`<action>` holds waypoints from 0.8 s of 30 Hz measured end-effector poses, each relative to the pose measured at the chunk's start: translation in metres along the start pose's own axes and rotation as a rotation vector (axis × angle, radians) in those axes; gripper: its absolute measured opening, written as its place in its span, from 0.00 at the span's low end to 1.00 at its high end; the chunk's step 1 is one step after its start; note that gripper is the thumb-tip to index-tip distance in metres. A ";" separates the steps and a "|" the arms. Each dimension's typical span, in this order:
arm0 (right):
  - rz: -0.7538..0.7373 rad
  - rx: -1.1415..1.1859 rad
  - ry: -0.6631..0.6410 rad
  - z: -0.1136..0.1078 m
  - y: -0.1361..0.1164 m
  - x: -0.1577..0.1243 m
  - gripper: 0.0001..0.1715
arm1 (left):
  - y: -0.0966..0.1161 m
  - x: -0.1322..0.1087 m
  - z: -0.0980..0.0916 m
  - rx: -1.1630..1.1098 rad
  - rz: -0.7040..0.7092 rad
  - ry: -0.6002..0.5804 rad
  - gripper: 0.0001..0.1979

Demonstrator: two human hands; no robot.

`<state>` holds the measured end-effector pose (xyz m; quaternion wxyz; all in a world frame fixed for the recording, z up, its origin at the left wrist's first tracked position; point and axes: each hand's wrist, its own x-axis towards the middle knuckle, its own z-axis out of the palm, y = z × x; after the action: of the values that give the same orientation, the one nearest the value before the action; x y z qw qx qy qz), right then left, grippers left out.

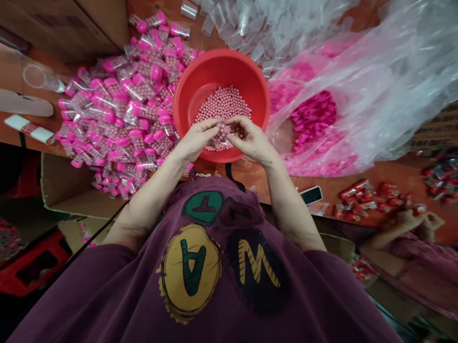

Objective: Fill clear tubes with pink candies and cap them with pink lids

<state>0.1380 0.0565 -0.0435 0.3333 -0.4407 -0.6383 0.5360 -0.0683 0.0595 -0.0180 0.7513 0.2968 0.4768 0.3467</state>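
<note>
Head view: two hands at work over a red bowl by the table's near edge

From my distant seat I see the table (386, 170) span the scene, its near edge just before the wearer's shirt (234, 302). Toward the right edge a clear bag (395, 78) sprawls, crumpled. Below it, along the near edge, a co-worker (419, 264) has both hands together beside red packs (357, 199). To the left I have a heap of pink-topped bottles (135, 105), reaching from the near edge well toward the far edge, and a carton (55, 27) by the far left corner. Loose clear tubes (241, 19) lie along the far edge, right of the heap.

Between heap and bag sits the bowl (219, 60), close to the near edge, with pink beads (226, 103) in its bottom. Pink caps (313, 117) show at the bag's opening. A phone (311, 194) lies at the near edge, right of the bowl.

My left hand (199, 138) and right hand (253, 141) meet over the bowl's near side, both pinched narrow on one small bead tube (222, 132). Fingers cover its ends, so I cannot tell whether it is capped.
</note>
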 end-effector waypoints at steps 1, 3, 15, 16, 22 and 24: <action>-0.003 0.010 -0.017 -0.001 -0.002 0.000 0.23 | 0.001 -0.002 0.001 -0.020 -0.010 -0.007 0.08; 0.002 0.067 -0.032 0.001 0.001 -0.002 0.25 | 0.000 -0.006 0.002 -0.054 -0.037 -0.008 0.11; -0.099 -0.208 0.326 0.039 0.035 -0.021 0.28 | -0.025 -0.005 0.005 -0.179 -0.120 0.152 0.06; -0.082 -0.227 0.349 0.038 0.042 -0.026 0.28 | -0.027 -0.004 0.003 -0.190 -0.108 0.177 0.08; 0.355 -0.430 0.637 -0.034 0.106 -0.079 0.21 | -0.033 -0.009 0.003 -0.122 -0.053 0.158 0.05; 0.612 -0.562 0.558 -0.065 0.126 -0.093 0.22 | -0.033 -0.012 0.008 -0.143 -0.050 0.138 0.03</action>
<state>0.2588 0.0008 -0.1487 0.1872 -0.8073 -0.4857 0.2781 -0.0562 0.0296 -0.0347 0.7444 0.2060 0.5085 0.3806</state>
